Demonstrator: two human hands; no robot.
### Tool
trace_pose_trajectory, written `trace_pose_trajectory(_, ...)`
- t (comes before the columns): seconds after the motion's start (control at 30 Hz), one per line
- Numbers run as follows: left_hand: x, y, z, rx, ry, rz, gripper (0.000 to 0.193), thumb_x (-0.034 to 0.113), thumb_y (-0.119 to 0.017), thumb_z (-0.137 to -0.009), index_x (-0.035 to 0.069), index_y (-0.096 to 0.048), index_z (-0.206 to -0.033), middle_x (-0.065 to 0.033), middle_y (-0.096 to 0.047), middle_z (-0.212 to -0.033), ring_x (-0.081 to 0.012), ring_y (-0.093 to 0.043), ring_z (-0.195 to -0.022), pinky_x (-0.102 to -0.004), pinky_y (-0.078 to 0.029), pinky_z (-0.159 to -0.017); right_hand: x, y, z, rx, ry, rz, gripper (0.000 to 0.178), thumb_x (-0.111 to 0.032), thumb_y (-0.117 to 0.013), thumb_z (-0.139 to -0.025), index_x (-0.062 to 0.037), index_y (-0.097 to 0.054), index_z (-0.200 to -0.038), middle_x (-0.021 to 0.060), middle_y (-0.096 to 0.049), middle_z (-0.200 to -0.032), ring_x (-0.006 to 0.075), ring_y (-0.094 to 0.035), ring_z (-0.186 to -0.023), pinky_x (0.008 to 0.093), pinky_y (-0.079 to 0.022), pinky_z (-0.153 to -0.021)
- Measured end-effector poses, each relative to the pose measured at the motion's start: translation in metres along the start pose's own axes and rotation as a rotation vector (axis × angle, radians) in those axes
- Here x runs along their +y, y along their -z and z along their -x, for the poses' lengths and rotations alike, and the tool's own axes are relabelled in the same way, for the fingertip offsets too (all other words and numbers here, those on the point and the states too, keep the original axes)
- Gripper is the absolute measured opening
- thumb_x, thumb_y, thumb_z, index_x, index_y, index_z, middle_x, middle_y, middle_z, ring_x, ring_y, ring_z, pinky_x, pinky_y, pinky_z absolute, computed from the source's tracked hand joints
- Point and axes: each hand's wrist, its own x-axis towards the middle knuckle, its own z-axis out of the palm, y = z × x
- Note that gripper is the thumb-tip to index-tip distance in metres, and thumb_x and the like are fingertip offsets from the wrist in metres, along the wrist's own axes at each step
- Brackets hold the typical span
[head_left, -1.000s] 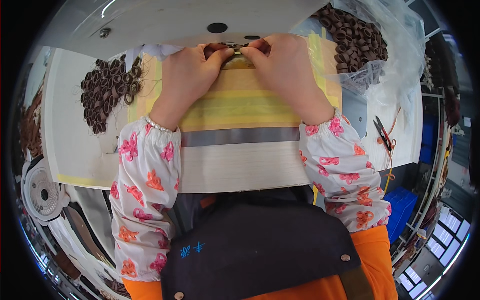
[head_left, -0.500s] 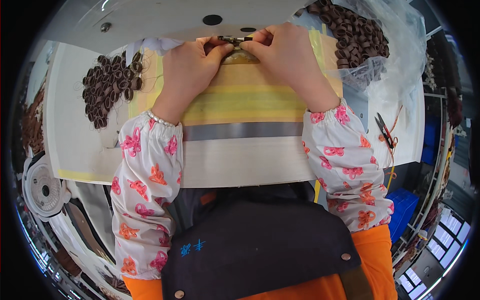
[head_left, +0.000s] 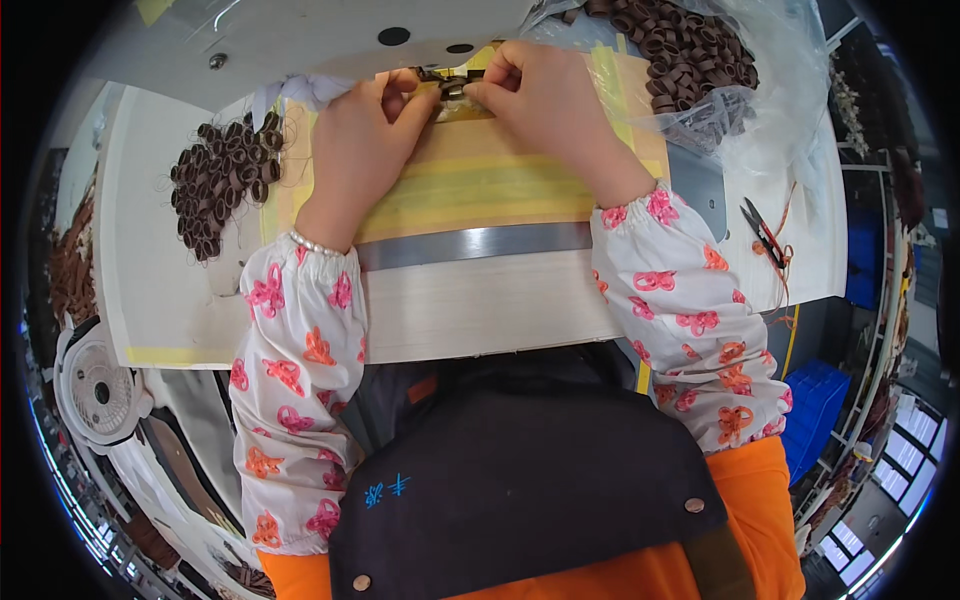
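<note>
My left hand and my right hand meet under the white body of a sewing machine. Thumb and forefinger are pinched on each side, close to a small dark metal part at the stitching spot. Whatever the fingertips grip is too small and too covered to make out. My left wrist wears a pearl-like bracelet. Both forearms, in flower-patterned white sleeves, rest over the yellow-taped work surface.
Brown ring-shaped loops with loose threads lie in a pile on the left. More brown loops sit on clear plastic at the back right. Black-and-red scissors lie on the right. A white fan and a blue crate stand beyond the table.
The whole view has shifted slightly. My fingertips are a little farther apart at the stitching spot, and both hands remain pinched there. The loop piles look the same.
</note>
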Motion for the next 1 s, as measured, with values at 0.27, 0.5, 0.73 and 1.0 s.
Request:
trace_pose_trajectory(0.27, 0.037, 0.009, 0.059, -0.136, -0.131, 0.131, 0.009, 0.007, -0.056, -0.081, 0.003, -0.060, -0.088, -0.0125, -0.057, -0.062, -0.0215, -0.055, -0.052, -0.0294, -0.043, -0.051, -0.029, 0.004, 0.024, -0.223, -0.376, -0.470, 0.026, -0.015, -0.065, -0.077, 0.0068, -0.056, -0.088, 0.0090, -0.061, -0.069, 0.0130, -0.061, -0.059, 0.0229, -0.049, -0.052)
trace_pose_trajectory(0.5, 0.035, 0.022, 0.056, -0.158, -0.340, 0.177, 0.006, 0.004, -0.060, -0.075, 0.005, -0.062, -0.081, -0.0092, -0.058, -0.063, -0.0240, -0.055, -0.052, -0.0317, -0.042, -0.046, -0.033, 0.009, 0.040, -0.260, -0.292, -0.430, 0.017, -0.007, -0.060, -0.079, 0.0055, -0.056, -0.090, 0.0053, -0.061, -0.077, 0.0079, -0.058, -0.069, 0.0200, -0.047, -0.061)
trace_pose_trajectory(0.73, 0.032, 0.027, 0.038, -0.181, -0.243, 0.272, 0.009, 0.005, -0.060, -0.074, 0.006, -0.063, -0.083, -0.0074, -0.059, -0.067, -0.0243, -0.056, -0.055, -0.0310, -0.042, -0.049, -0.035, 0.012, 0.079, -0.221, -0.278, -0.568, 0.012, -0.001, -0.053, -0.077, 0.0032, -0.054, -0.088, 0.0086, -0.061, -0.074, 0.0118, -0.054, -0.061, 0.0247, -0.045, -0.057)
trace_pose_trajectory(1.0, 0.013, 0.014, 0.016, -0.204, -0.236, 0.187, 0.004, 0.011, -0.059, -0.078, 0.009, -0.062, -0.081, -0.0070, -0.059, -0.062, -0.0247, -0.056, -0.057, -0.0334, -0.042, -0.053, -0.025, 0.009, 0.038, -0.265, -0.210, -0.672, 0.019, 0.002, -0.048, -0.082, 0.0012, -0.046, -0.101, 0.0095, -0.060, -0.075, 0.0105, -0.055, -0.065, 0.0248, -0.045, -0.057)
